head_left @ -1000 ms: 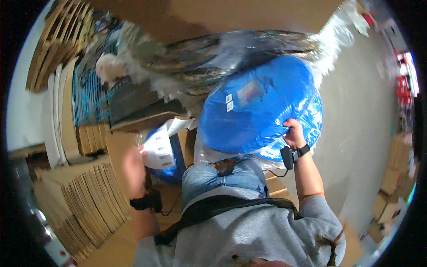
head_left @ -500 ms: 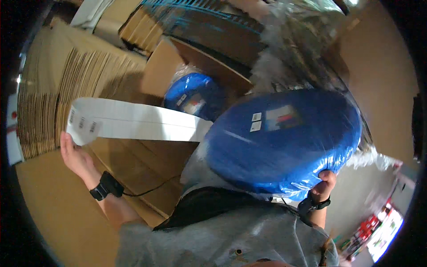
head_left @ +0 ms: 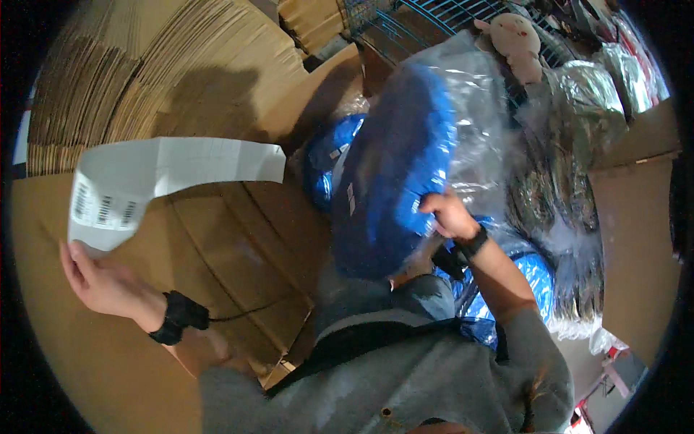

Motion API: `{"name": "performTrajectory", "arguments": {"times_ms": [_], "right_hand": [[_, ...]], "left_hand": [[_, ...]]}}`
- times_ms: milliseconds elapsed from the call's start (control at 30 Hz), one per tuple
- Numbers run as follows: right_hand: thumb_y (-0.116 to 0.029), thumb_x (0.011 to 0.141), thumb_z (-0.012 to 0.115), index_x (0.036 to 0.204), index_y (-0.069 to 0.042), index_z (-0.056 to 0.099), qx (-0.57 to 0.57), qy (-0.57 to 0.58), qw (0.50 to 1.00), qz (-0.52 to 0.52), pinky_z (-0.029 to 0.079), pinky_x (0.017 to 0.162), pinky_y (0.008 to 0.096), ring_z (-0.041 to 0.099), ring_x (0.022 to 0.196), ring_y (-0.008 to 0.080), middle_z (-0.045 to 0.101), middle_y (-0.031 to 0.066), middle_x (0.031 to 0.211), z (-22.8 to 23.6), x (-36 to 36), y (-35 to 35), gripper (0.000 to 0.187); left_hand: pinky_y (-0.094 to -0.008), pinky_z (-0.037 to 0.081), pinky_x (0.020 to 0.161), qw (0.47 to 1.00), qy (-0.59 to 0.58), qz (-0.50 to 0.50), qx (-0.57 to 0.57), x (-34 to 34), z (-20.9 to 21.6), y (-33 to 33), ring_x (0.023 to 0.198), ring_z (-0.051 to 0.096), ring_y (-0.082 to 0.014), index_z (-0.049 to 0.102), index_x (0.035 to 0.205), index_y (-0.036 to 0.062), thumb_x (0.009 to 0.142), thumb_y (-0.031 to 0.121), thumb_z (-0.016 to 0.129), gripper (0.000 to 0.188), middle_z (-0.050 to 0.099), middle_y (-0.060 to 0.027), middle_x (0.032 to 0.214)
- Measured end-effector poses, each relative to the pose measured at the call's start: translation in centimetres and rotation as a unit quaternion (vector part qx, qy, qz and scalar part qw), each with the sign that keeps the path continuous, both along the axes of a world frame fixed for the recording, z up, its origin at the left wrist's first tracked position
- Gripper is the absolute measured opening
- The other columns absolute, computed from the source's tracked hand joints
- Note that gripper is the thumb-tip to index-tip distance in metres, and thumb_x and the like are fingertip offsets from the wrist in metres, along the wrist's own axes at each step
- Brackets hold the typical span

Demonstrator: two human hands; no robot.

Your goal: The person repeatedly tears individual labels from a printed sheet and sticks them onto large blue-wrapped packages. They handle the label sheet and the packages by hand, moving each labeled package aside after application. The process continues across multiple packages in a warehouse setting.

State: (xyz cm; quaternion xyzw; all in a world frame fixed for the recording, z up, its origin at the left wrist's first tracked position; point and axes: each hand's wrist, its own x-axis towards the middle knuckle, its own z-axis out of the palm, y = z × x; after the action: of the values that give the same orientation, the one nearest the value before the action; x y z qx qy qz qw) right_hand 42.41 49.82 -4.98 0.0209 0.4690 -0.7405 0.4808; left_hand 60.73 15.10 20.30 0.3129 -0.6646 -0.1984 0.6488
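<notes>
My left hand pinches the lower end of a long white strip of labels, which bends out to the right with barcodes near my fingers. My right hand grips the near right edge of a round, flat blue bundle in clear plastic. That bundle is tilted steeply, with a small white label on its face. Behind it, a similar blue bundle is partly hidden. Plastic film trails beyond the held bundle.
Stacked flattened cardboard fills the far left. A brown cardboard surface lies under the strip. More blue wrapped goods sit by my right forearm. A blue wire rack, a pink plush toy and plastic-wrapped items stand at the far right.
My right hand has swung the blue bundle left and away from me, turning it from nearly flat to steeply tilted. My left hand has moved slightly left and nearer with the label strip.
</notes>
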Motion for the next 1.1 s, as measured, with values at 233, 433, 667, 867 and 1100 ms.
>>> {"name": "performTrajectory", "arguments": {"times_ms": [233,433,667,867,1100], "right_hand": [[-0.003,0.064,0.052,0.081,-0.001,0.059,0.08,0.041,0.983,0.161,0.048,0.062,0.0328,0.057,0.067,0.0186,0.06,0.0066,0.076,-15.4,-4.2,-13.9,0.019],[-0.006,0.065,0.053,0.066,-0.004,0.059,-0.032,-0.049,0.993,0.105,0.045,0.065,0.0302,0.056,0.066,0.0179,0.058,0.0049,0.068,-24.6,-6.7,-17.5,0.007],[-0.016,0.07,0.05,0.08,-0.005,0.061,0.037,0.002,0.999,-0.026,0.043,0.069,0.0336,0.054,0.072,0.0201,0.058,0.0067,0.077,-55.7,-11.1,-5.1,0.018],[-0.022,0.075,0.047,0.085,-0.004,0.058,0.438,0.125,0.857,0.243,0.041,0.075,0.0327,0.052,0.08,0.0194,0.058,0.0074,0.088,-58.6,-9.8,-3.6,0.023],[-0.026,0.068,0.056,0.079,-0.005,0.056,0.317,-0.033,0.947,-0.037,0.041,0.074,0.0343,0.052,0.079,0.0249,0.057,0.0125,0.082,-50.1,-12.7,-8.2,0.024]], "left_hand": [[-0.0307,0.042,0.087,0.986,0.014,-0.001,0.165,1.6,-9.6,0.9,0.099,0.051,-0.0202,0.046,0.114,-0.0091,0.085,0.009,0.054,0.034,0.05,-0.0157,0.109],[-0.0332,0.042,0.085,0.979,0.021,-0.035,0.202,2.5,-16.1,-0.3,0.095,0.052,-0.0211,0.048,0.108,-0.0064,0.084,0.007,0.055,0.029,0.053,-0.0144,0.103],[-0.0331,0.041,0.085,0.969,-0.074,-0.104,0.212,0.8,-26.7,-0.9,0.093,0.052,-0.0209,0.05,0.107,-0.005,0.084,0.008,0.055,0.027,0.054,-0.0151,0.102],[-0.0329,0.04,0.085,0.958,-0.18,-0.063,0.213,-2.1,-28.2,0.5,0.092,0.052,-0.0209,0.05,0.107,-0.0046,0.083,0.011,0.056,0.029,0.055,-0.0152,0.1],[-0.0335,0.04,0.085,0.958,-0.154,-0.127,0.206,-5.9,-29.4,1.1,0.093,0.052,-0.022,0.05,0.106,-0.0047,0.083,0.011,0.056,0.029,0.054,-0.0162,0.101]]}}
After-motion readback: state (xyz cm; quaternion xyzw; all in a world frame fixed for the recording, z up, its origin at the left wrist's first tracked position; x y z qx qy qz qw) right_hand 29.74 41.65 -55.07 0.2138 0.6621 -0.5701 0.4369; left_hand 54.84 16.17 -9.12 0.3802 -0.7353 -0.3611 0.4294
